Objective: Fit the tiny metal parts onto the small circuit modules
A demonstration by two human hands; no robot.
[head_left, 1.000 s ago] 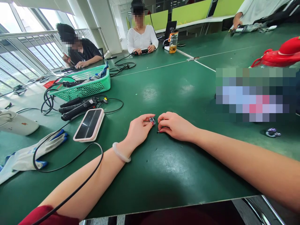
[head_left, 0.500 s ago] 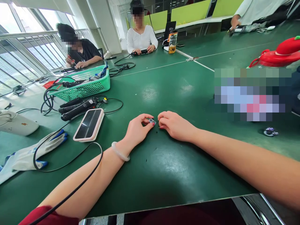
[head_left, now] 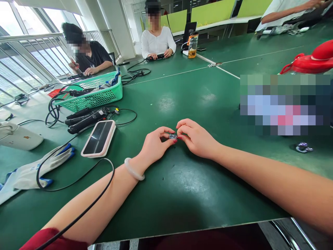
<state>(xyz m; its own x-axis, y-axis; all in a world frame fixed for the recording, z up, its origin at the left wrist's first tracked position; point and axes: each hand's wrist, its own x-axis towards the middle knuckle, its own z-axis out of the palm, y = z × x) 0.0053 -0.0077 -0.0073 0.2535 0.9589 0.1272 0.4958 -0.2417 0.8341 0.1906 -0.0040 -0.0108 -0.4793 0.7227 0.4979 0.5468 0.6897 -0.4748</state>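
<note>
My left hand (head_left: 155, 144) and my right hand (head_left: 195, 138) meet at the middle of the green table (head_left: 182, 100). Between their fingertips sits a tiny bluish part (head_left: 172, 136), pinched by both hands just above the table top. My left wrist wears a pale bangle (head_left: 133, 169). Both hands have their fingers curled in a pinch; what the part is in detail is too small to make out.
A phone (head_left: 99, 138) lies left of my hands, with black tools (head_left: 85, 119), cables and a green basket (head_left: 93, 93) behind it. White gloves (head_left: 33, 172) lie at far left. A red-lidded bottle (head_left: 312, 60) stands right. Several people sit at the far side.
My right hand has closed the gap and now pinches the small part together with my left hand; before, the hands were slightly apart and only the left held it.
</note>
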